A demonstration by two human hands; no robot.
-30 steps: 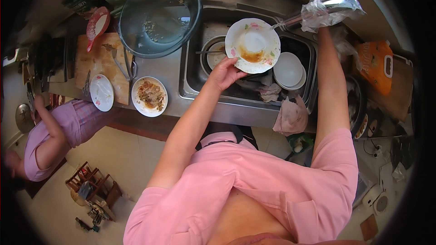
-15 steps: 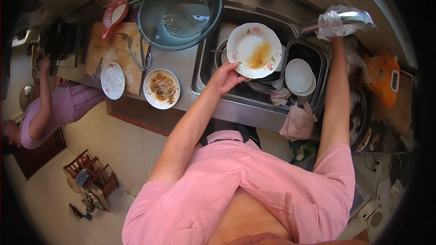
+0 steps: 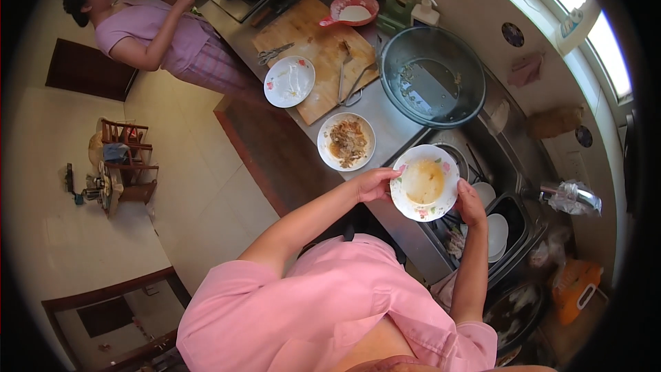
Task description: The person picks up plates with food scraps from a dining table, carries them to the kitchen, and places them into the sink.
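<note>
Between both hands, over the near left edge of the sink, is a white floral-rimmed plate (image 3: 425, 186) with yellow-brown liquid residue in it. My left hand (image 3: 376, 184) pinches its left rim. On the opposite rim, my right hand (image 3: 471, 204) grips with its fingers partly hidden behind the plate. A dish of brown food scraps (image 3: 346, 141) rests on the steel counter just left of the held plate. Behind the plate, the sink (image 3: 530, 224) contains white bowls (image 3: 497, 234) and a cloth. The faucet (image 3: 578, 196), wrapped in clear plastic, stands to the right.
A large dark basin (image 3: 432, 107) of water with scraps stands behind the sink's left end. Farther left, a cutting board (image 3: 313, 27) bears a floral plate (image 3: 290, 81), scissors (image 3: 274, 53) and metal tongs (image 3: 351, 86). Another person (image 3: 158, 38) stands at the counter's far left.
My right hand has left the faucet and now grips the plate's right rim. The plate has come nearer my body. My view has turned toward the left.
</note>
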